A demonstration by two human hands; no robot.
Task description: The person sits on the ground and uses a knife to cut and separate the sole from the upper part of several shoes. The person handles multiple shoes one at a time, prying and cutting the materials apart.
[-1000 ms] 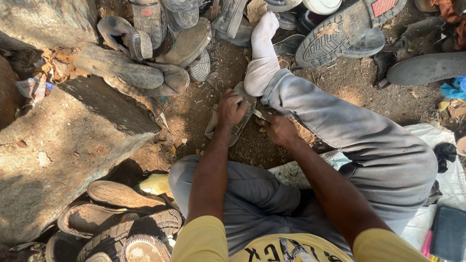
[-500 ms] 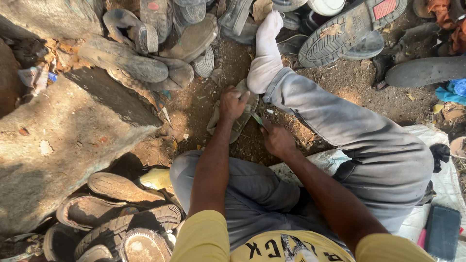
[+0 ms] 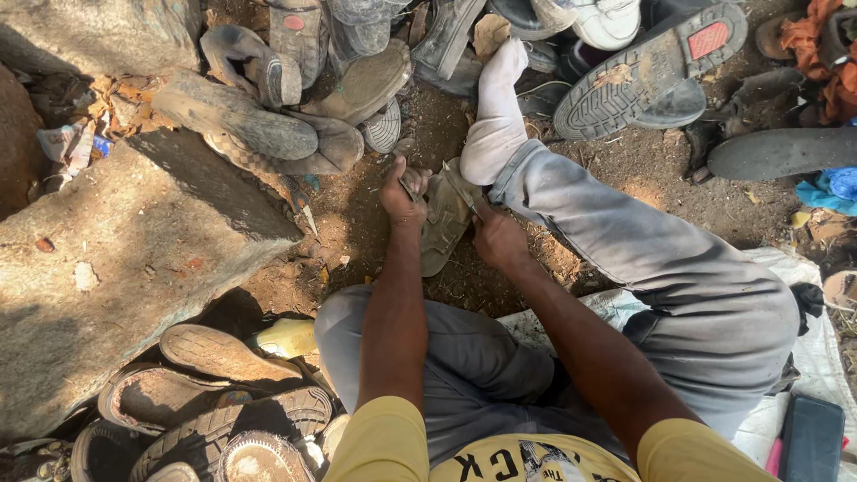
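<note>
**Both hands on the sole, down in the dirt**

Here, both arms run straight forward from the yellow sleeves, elbows nearly locked, wrists dipped toward the ground. The left hand [image 3: 402,192] is curled over the top left edge of the sole [image 3: 444,221], fingers folded tight around that edge, knuckles up. Something thin sits inside that fist, too small to tell what. The right hand [image 3: 496,234] sits just across the sole, thumb side up, pinching a slim blade [image 3: 461,192] that slants up from the fist and lies against the sole's right edge. So both grips are closed: one clamping the sole, one holding the tool.

The sole itself lies flat on the dirt between the two hands, its far end touching the white sock [image 3: 494,116] of the stretched-out leg just beyond the right hand. Left of the left hand, a big rock [image 3: 125,268]. Beyond both grips, a heap of worn shoes [image 3: 268,125]. Near the left elbow, more soles [image 3: 214,357] piled on the ground.
</note>
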